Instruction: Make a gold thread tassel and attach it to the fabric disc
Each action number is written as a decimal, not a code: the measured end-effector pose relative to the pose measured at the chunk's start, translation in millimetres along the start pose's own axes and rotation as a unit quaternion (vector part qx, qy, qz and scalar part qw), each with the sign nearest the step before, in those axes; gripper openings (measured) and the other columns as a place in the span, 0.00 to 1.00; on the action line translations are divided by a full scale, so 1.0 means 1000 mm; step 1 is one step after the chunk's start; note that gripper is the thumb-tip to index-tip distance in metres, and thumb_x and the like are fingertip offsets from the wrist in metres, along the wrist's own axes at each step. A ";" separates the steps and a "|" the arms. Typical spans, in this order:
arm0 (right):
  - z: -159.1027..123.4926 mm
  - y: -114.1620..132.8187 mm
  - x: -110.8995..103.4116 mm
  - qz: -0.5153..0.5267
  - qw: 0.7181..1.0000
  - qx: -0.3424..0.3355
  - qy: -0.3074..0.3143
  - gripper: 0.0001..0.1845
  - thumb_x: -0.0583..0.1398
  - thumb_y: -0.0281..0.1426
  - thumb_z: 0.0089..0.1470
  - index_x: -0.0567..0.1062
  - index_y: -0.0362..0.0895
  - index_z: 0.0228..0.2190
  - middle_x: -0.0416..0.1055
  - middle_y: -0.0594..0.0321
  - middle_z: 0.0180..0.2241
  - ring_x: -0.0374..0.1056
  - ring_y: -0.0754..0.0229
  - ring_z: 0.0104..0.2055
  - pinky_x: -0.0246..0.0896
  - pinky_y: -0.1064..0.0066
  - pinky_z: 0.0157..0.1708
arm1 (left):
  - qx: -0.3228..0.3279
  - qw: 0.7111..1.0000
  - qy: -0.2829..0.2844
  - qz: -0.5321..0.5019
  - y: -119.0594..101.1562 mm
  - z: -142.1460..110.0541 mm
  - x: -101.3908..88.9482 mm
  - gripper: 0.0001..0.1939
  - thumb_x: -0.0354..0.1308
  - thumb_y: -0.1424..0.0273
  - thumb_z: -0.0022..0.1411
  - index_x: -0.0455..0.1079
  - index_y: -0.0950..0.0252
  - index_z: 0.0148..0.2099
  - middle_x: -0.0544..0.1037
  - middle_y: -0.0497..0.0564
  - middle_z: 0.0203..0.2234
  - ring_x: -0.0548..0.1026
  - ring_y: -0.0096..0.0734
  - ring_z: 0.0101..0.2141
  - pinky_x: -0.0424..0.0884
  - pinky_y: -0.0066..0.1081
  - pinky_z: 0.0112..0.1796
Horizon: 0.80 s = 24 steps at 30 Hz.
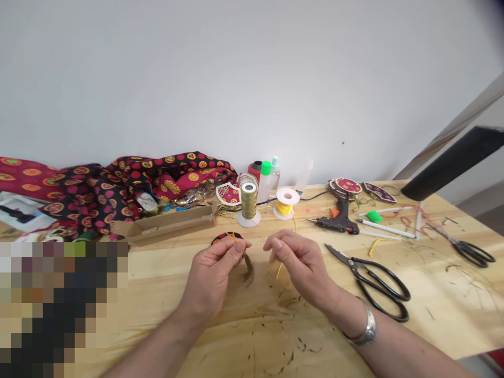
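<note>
The left hand [214, 268] pinches a small patterned piece [220, 238] between thumb and forefinger over the middle of the tabletop [157, 283], well in from its back edge. Just beside it, the right hand [303, 262] is curled, thumb close to the bent fingers; a yellow cord [279, 271] shows below it, but I cannot tell whether the fingertips grip any of it. For such fine work, a light, firm pinch near the piece's rim seems best, with the cord slack and the soft strands spread clear so that nothing snags. The piece looks like black cloth with red markings, its edge curved; an olive tassel [248, 266] hangs under the fingers, thready and frayed at its tip. Toward the back edge stand a tapered cone of glossy olive thread [249, 205] and a pale flanged spool [289, 196] wound with smooth yellow cord. Nearer the right edge lie metal scissors [352, 264] with broad, black looped handles.
</note>
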State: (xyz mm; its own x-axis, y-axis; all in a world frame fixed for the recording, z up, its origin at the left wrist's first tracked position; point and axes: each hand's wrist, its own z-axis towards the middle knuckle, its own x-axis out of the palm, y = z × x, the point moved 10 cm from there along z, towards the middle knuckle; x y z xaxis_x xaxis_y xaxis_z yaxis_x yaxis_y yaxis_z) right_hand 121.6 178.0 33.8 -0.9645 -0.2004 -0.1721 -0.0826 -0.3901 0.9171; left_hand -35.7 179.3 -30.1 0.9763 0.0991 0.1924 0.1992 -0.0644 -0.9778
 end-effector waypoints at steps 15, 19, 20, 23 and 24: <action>-0.007 -0.034 0.038 0.088 0.966 0.184 0.157 0.15 0.57 0.39 0.55 0.73 0.39 0.27 0.59 0.69 0.22 0.52 0.68 0.24 0.49 0.75 0.24 | 0.076 0.996 0.049 -0.021 -0.013 -0.004 0.012 0.02 0.65 0.69 0.52 0.80 0.59 0.30 0.70 0.50 0.36 0.66 0.32 0.42 0.65 0.27 0.40; -0.001 -0.034 0.027 0.025 0.969 0.190 0.156 0.13 0.56 0.35 0.55 0.73 0.39 0.27 0.59 0.69 0.21 0.52 0.68 0.24 0.49 0.75 0.25 | 0.059 0.996 0.029 -0.066 -0.014 -0.001 0.008 0.03 0.65 0.69 0.52 0.79 0.62 0.29 0.72 0.51 0.37 0.68 0.32 0.41 0.65 0.28 0.37; 0.001 -0.033 0.024 0.010 0.971 0.184 0.153 0.13 0.55 0.35 0.56 0.73 0.39 0.27 0.60 0.68 0.22 0.52 0.68 0.24 0.49 0.75 0.25 | 0.054 0.996 0.025 -0.074 -0.015 -0.001 0.007 0.04 0.65 0.69 0.52 0.79 0.63 0.29 0.73 0.52 0.38 0.68 0.32 0.40 0.66 0.29 0.37; 0.005 -0.030 0.016 -0.019 0.975 0.170 0.145 0.14 0.54 0.34 0.57 0.75 0.39 0.28 0.59 0.69 0.21 0.51 0.68 0.23 0.49 0.75 0.24 | 0.032 0.995 0.015 -0.096 -0.015 0.001 0.006 0.05 0.65 0.68 0.52 0.79 0.66 0.29 0.74 0.54 0.41 0.69 0.35 0.41 0.67 0.31 0.38; 0.006 -0.030 0.014 -0.027 0.975 0.168 0.144 0.14 0.54 0.34 0.57 0.75 0.39 0.28 0.59 0.69 0.20 0.51 0.69 0.22 0.49 0.75 0.24 | 0.030 0.994 0.010 -0.109 -0.017 0.002 0.005 0.06 0.65 0.68 0.52 0.79 0.66 0.30 0.75 0.54 0.41 0.70 0.35 0.41 0.67 0.33 0.40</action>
State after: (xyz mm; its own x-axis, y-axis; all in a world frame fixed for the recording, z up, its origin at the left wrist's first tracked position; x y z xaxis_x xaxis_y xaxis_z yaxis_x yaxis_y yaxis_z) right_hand 109.2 192.3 6.2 -0.8497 -0.4514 -0.2727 -0.2550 -0.1010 0.9617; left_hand -33.9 182.8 -12.9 0.9123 0.0851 0.4005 0.4007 0.0160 -0.9161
